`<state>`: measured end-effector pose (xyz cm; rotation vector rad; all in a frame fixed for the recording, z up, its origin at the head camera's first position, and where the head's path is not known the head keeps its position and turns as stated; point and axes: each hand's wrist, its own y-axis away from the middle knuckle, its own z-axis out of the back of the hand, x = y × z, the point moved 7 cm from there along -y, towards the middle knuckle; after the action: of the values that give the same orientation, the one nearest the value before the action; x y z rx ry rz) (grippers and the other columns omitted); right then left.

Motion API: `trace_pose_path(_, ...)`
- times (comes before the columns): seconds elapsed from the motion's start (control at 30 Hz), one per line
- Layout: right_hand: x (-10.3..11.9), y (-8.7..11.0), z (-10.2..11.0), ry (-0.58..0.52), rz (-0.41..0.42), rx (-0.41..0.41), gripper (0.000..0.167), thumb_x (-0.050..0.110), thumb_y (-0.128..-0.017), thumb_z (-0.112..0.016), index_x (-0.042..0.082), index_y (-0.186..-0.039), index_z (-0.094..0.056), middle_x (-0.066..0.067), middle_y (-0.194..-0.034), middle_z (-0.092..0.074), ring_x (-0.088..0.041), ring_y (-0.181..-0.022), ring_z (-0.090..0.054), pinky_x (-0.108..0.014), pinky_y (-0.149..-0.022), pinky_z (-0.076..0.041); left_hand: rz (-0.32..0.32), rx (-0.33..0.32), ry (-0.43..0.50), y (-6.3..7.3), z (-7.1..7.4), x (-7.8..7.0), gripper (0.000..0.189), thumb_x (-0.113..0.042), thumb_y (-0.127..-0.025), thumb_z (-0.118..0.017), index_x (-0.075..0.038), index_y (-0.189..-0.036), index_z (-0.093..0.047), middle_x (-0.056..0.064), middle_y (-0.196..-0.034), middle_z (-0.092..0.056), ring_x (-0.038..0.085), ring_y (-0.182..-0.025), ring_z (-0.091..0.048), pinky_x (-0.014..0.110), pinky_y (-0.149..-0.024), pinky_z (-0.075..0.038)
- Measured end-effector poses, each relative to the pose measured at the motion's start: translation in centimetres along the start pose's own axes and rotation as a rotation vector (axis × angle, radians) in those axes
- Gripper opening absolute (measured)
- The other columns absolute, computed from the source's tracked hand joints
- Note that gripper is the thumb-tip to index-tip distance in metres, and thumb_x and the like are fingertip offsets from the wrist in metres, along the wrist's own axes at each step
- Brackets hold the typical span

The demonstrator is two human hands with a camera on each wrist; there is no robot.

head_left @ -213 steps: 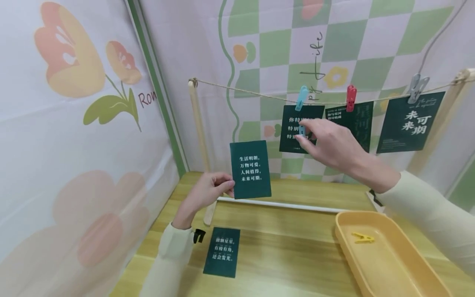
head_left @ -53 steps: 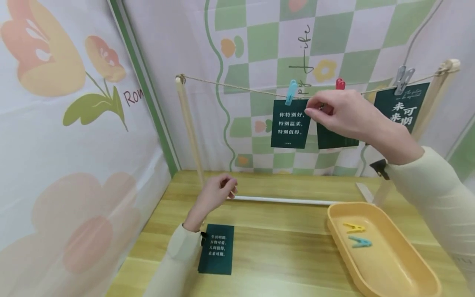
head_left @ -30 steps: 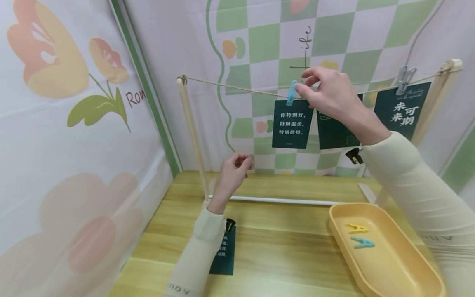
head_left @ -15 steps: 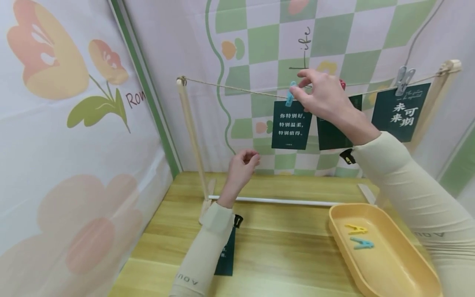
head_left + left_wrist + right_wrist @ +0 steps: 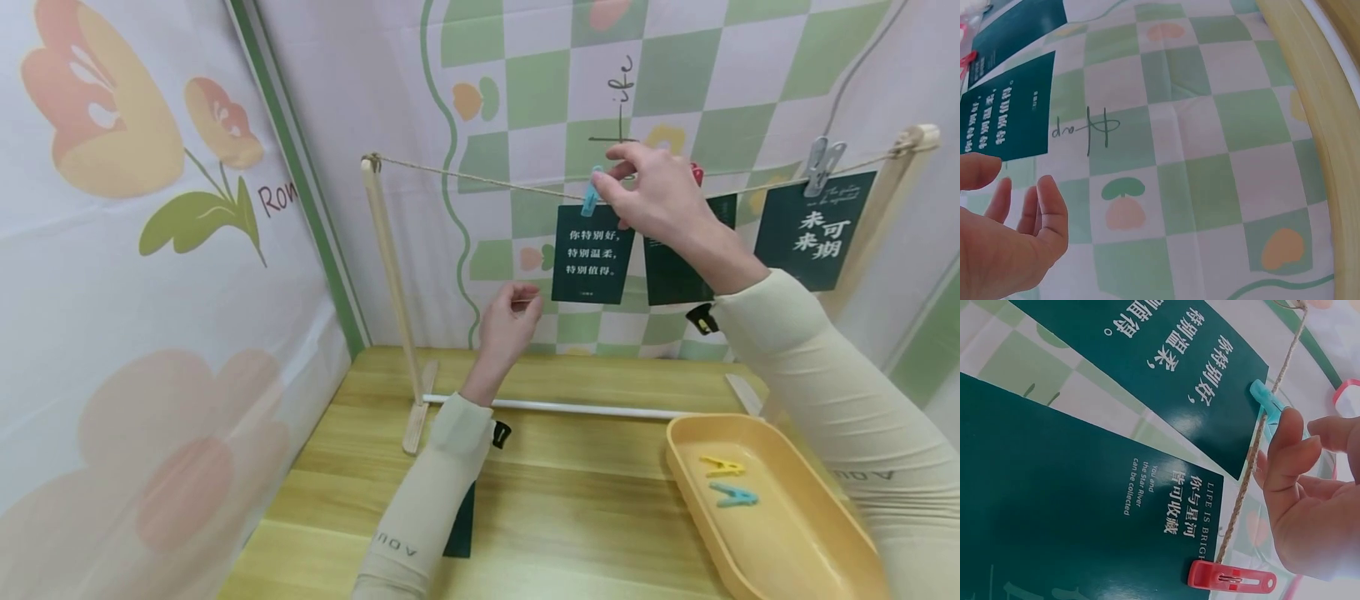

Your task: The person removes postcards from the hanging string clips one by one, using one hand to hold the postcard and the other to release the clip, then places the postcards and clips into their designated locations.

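Observation:
My right hand [image 5: 663, 196] pinches the light blue clothespin [image 5: 590, 202] at the top of the left hanging card [image 5: 587, 279]; the right wrist view shows fingertips at the clip [image 5: 1262, 392], which sits over the twine. Beside it, the middle dark green card [image 5: 1085, 506] hangs from a red clothespin [image 5: 1232, 578]. Below and left of the left card, my left hand [image 5: 507, 325] is raised with loosely bent fingers and holds nothing; in the left wrist view its thumb and fingers are apart. A card [image 5: 462, 527] on the table is mostly hidden by the left sleeve.
Twine [image 5: 480, 178] runs between two wooden posts [image 5: 392, 275]. A third card [image 5: 813, 229] hangs at right from a grey clothespin [image 5: 821, 169]. A yellow-orange tray [image 5: 795, 542] holds a yellow clothespin [image 5: 722, 467] and a blue one [image 5: 733, 495]. A white rod [image 5: 592, 409] joins the post bases.
The left hand's card now lies on the table, and the right hand's blue clothespin is in the tray. My right hand has moved left from the middle card; my left hand has risen rightward.

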<state>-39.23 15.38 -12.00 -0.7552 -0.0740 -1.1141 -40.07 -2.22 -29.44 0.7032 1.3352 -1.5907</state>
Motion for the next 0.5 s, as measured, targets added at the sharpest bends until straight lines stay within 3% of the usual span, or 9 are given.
trace_pose_path(0.5, -0.1, 0.1, -0.3, -0.076, -0.012, 0.009, 0.057, 0.045, -0.1, -0.045, 0.007, -0.143, -0.047, -0.018, -0.133, -0.061, -0.025, -0.062, -0.069, -0.025, -0.047, -0.051, 0.026, 0.055, -0.059, -0.8, -1.6, -0.6, 0.033, -0.018, -0.098, -0.06, -0.012, -0.13, -0.06, 0.006, -0.125, -0.066, 0.021, -0.112, -0.063, 0.032, -0.09, -0.053)
